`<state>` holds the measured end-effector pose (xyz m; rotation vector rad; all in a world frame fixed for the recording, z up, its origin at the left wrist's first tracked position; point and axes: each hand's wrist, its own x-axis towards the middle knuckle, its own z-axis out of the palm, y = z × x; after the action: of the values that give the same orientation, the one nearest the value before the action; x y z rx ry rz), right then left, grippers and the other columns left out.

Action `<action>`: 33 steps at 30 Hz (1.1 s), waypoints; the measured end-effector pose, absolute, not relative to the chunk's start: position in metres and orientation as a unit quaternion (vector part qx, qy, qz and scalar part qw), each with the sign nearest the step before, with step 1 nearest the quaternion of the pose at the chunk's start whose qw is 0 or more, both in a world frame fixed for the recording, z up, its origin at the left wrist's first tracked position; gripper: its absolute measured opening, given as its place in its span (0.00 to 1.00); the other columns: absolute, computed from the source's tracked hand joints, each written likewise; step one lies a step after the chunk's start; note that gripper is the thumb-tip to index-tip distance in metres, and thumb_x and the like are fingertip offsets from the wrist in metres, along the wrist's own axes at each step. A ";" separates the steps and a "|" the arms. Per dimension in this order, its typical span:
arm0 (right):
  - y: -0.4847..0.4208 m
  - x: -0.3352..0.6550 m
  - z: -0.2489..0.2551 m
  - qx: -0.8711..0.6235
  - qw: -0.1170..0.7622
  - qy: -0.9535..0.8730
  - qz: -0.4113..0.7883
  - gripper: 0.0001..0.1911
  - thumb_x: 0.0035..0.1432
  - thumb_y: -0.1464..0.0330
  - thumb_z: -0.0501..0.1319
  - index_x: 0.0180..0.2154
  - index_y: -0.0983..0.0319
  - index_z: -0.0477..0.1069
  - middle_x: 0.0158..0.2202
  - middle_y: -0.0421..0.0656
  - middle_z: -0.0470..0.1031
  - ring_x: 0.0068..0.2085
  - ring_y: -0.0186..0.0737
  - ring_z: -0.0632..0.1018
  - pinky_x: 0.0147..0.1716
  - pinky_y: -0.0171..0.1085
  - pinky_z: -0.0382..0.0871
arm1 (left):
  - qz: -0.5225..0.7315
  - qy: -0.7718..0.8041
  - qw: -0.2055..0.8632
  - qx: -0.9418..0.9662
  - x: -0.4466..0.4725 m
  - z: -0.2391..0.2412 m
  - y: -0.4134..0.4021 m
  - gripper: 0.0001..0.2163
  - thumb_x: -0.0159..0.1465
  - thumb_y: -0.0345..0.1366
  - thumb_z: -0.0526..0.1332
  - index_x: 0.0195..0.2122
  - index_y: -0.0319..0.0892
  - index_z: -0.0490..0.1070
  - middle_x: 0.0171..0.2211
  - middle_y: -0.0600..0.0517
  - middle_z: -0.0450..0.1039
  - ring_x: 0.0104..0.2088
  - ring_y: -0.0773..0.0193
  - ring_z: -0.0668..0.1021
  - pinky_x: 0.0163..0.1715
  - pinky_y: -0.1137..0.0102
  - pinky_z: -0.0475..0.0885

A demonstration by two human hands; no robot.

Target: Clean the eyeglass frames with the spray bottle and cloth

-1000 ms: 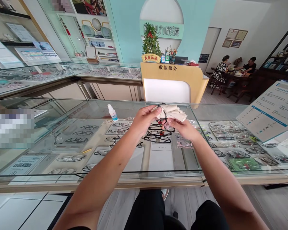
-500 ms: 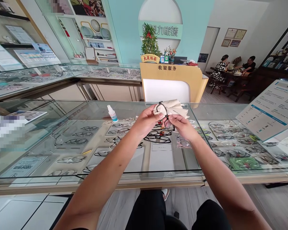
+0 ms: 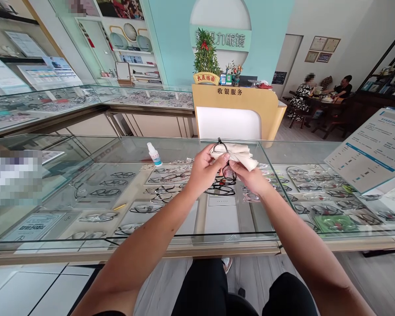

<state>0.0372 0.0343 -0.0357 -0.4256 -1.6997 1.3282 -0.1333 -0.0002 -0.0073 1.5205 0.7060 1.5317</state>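
Grip, left hand (image 3: 202,171): closed, pinching beige cloth (image 3: 242,154) against one lens of black-framed glasses (image 3: 229,172). Grip, right hand (image 3: 250,179): closed on the glasses from the other side, cloth draped over its fingers. Upper lens mostly hidden under cloth. Held in the air just above the glass table (image 3: 112,147), mid-width, hands close together.

Left of the grip, on the table top: small white spray bottle (image 3: 154,154), blue label, text too small to read. Under the glass: rows of display frames (image 3: 113,182) on trays, plus white card (image 3: 221,201) below the hands, print unreadable. Far right on the table: tilted info board (image 3: 371,151), blue header line, fine print illegible.

Behind the table: yellow cashier desk (image 3: 246,105) marked 收银服务. On it: potted plant (image 3: 205,55), pot lettered 大展鸿图. Above, on the teal wall: sign (image 3: 232,40) ending 力眼镜, first characters blocked by the plant. Back right: two seated people (image 3: 344,87).
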 end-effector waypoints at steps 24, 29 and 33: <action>0.039 0.034 -0.043 -0.220 0.466 -0.668 0.537 0.27 0.67 0.40 0.68 0.45 0.57 0.82 0.40 0.43 0.84 0.43 0.46 0.82 0.52 0.45 0.77 | 0.602 0.301 0.394 0.626 -0.145 -0.009 0.010 0.24 0.58 0.53 0.82 0.43 0.44 0.76 0.30 0.54 0.78 0.24 0.65 0.77 0.27 0.69 0.74; 0.030 0.031 -0.039 -0.229 0.454 -0.692 0.512 0.30 0.63 0.37 0.69 0.46 0.56 0.83 0.44 0.44 0.85 0.50 0.50 0.82 0.61 0.49 0.76 | 0.635 0.338 0.378 0.582 -0.135 -0.011 0.000 0.27 0.59 0.62 0.78 0.35 0.45 0.72 0.21 0.59 0.66 0.18 0.69 0.69 0.17 0.72 0.65; 0.027 0.031 -0.036 -0.221 0.450 -0.701 0.507 0.27 0.65 0.39 0.69 0.44 0.55 0.83 0.45 0.44 0.85 0.50 0.50 0.83 0.63 0.50 0.76 | 0.646 0.364 0.368 0.561 -0.137 -0.014 0.004 0.27 0.66 0.66 0.70 0.34 0.45 0.73 0.20 0.58 0.63 0.18 0.69 0.68 0.17 0.72 0.61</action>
<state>0.0305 0.0267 -0.0357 -0.5458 -1.7342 1.2524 -0.1372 0.0036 -0.0136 1.4414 0.9338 1.6604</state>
